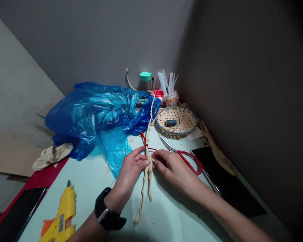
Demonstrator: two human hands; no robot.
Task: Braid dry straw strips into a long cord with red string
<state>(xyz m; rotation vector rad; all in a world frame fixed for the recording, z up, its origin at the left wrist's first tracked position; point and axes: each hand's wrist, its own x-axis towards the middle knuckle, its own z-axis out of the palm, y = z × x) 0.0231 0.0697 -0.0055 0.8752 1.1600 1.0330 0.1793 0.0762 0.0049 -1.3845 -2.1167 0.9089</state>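
Observation:
A pale, twisted natural-fibre cord [149, 129] runs down from the blue bag toward me, and its lower end splits into loose strands [143, 198]. Red string [143, 137] is tied round it just above my fingers. My left hand [133, 164], with a black watch on the wrist, pinches the cord below the red knot. From the right, my right hand [168, 164] closes its thumb and forefinger on the strands at the same spot. Red-handled scissors [189, 161] lie beside my right hand, blades partly apart.
A crumpled blue plastic bag [96, 114] covers the back left. Behind stand a green-lidded jar [145, 80] and a cup [171, 100] of glue sticks. A woven basket [187, 119] holds a dark thread spool [170, 123]. A yellow glue gun [65, 208] lies front left, a black tablet-like slab [224, 185] right.

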